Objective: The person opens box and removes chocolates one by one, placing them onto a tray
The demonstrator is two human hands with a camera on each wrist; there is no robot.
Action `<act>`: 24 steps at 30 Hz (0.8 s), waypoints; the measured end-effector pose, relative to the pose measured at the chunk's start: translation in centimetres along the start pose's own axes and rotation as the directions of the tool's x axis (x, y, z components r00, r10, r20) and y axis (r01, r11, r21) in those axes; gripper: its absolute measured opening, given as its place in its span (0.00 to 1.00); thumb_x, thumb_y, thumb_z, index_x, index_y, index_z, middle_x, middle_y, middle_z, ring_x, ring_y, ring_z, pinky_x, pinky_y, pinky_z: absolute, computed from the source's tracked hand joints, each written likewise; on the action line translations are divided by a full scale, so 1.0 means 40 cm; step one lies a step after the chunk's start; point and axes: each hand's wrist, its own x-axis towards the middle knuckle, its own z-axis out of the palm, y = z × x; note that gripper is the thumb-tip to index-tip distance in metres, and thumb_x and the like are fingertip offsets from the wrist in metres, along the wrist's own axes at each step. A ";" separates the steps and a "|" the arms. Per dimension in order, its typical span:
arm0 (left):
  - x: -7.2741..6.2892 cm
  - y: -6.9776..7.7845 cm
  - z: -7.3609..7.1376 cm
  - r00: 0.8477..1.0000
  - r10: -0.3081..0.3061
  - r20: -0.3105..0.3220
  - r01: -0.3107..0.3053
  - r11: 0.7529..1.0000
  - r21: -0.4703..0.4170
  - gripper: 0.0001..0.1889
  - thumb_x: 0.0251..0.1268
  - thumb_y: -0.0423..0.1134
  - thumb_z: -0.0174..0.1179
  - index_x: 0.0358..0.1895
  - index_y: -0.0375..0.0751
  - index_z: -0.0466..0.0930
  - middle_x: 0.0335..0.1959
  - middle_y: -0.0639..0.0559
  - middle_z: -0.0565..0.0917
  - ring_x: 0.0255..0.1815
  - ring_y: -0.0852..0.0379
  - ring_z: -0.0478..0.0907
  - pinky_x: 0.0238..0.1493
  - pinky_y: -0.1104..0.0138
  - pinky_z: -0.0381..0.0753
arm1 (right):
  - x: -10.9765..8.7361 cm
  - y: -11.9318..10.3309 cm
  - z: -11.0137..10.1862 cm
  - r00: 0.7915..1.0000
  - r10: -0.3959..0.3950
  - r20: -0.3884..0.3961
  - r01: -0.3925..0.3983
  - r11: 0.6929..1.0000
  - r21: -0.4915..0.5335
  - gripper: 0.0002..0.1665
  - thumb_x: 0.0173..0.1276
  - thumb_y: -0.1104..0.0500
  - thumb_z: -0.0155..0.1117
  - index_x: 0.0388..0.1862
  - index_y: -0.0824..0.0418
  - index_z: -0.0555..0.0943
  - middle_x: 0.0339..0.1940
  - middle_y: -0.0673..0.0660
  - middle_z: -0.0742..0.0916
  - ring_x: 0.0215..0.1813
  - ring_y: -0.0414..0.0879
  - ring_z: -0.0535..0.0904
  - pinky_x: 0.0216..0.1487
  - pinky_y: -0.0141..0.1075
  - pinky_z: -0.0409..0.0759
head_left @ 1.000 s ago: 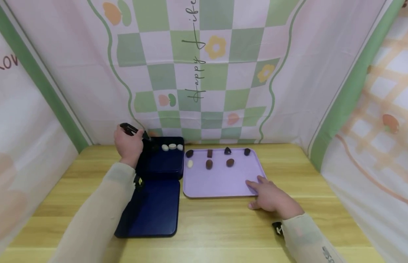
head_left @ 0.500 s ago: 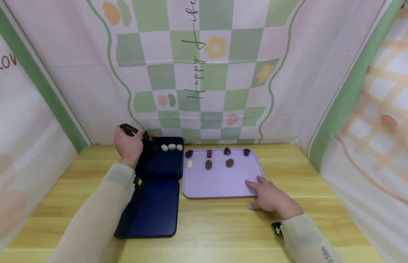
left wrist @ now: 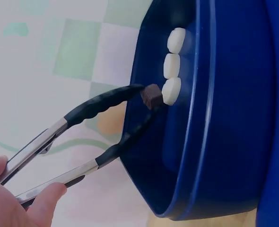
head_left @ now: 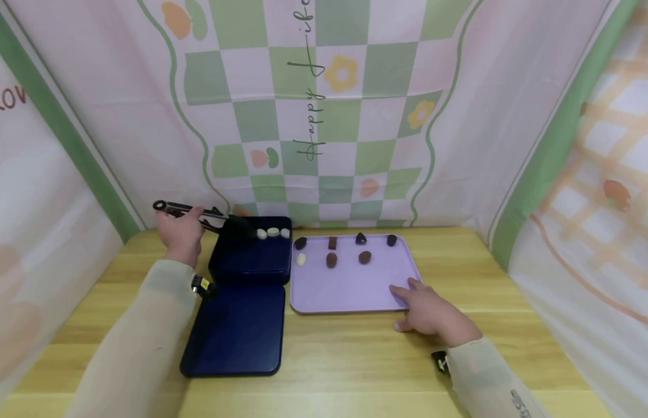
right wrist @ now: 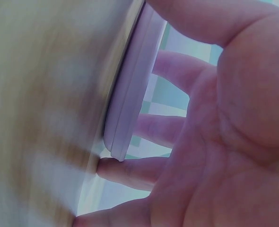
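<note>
My left hand grips a pair of tongs with steel arms and black tips, which reach into a dark blue box. In the left wrist view, a dark brown chocolate cube lies between the tips, beside a row of three white oval pieces in the box. The tongs' tips hide this cube in the head view. My right hand rests with fingers spread at the near right corner of a light purple tray; its thumb lies near the tray's front edge.
On the tray stand several chocolates, among them a brown square, a brown oval and a white oval. The box's dark blue lid lies in front of it on the wooden table. A patterned cloth hangs behind.
My left hand has moved left, away from the box, and more of the tongs now shows, with their arms spread. The right hand and the tray have kept their places.
</note>
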 end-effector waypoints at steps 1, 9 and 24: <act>0.004 0.001 -0.007 0.999 -0.040 0.003 0.040 0.999 -0.028 0.32 0.62 0.36 0.70 0.65 0.49 0.62 0.57 0.50 0.71 0.38 0.53 0.75 0.29 0.65 0.79 | -0.001 -0.001 0.000 1.000 0.001 0.001 -0.001 1.000 0.001 0.50 0.56 0.48 0.78 0.74 0.62 0.68 0.73 0.82 0.56 0.66 0.86 0.52 0.63 0.72 0.56; 0.022 -0.013 -0.032 0.980 -0.200 0.022 0.201 0.972 -0.124 0.40 0.64 0.39 0.69 0.74 0.52 0.53 0.63 0.50 0.74 0.23 0.57 0.81 0.08 0.66 0.64 | -0.004 -0.006 -0.004 1.000 -0.008 -0.003 0.008 1.000 -0.004 0.49 0.57 0.49 0.78 0.74 0.63 0.68 0.72 0.83 0.57 0.65 0.87 0.53 0.63 0.72 0.56; -0.023 0.013 0.034 0.981 -0.189 0.048 0.195 0.940 -0.281 0.31 0.66 0.32 0.66 0.70 0.45 0.64 0.61 0.46 0.74 0.56 0.45 0.80 0.43 0.55 0.84 | -0.005 -0.009 -0.011 1.000 -0.014 0.000 0.014 1.000 -0.004 0.48 0.56 0.50 0.78 0.73 0.64 0.69 0.71 0.83 0.58 0.65 0.87 0.54 0.62 0.72 0.57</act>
